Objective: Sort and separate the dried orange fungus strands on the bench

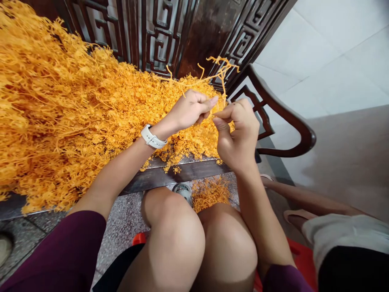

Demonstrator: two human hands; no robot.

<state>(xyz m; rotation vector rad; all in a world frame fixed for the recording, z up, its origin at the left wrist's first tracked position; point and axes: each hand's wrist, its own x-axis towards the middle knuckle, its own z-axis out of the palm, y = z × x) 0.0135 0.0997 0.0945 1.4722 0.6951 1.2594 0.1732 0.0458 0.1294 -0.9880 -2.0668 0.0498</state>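
A large heap of orange branching plastic pieces [100, 109] covers the dark wooden bench [182, 173]. Over the heap's right end, my left hand [194, 108] is closed, thumb against the curled fingers, close to my right hand. My right hand [238, 132] pinches with thumb and forefinger, just right of the left. A long orange branched strand [223, 73] rises from between the two hands, with thin stems spreading up and to the left. Its lower end is hidden by the fingers, and both hands appear to grip it.
Behind the heap stands a carved dark wood backrest [194, 36], with a curved armrest [299, 142] at the right. More orange pieces [211, 192] lie on the speckled floor beyond my knees. Another person's legs [316, 198] are at the right, near a red stool [304, 259].
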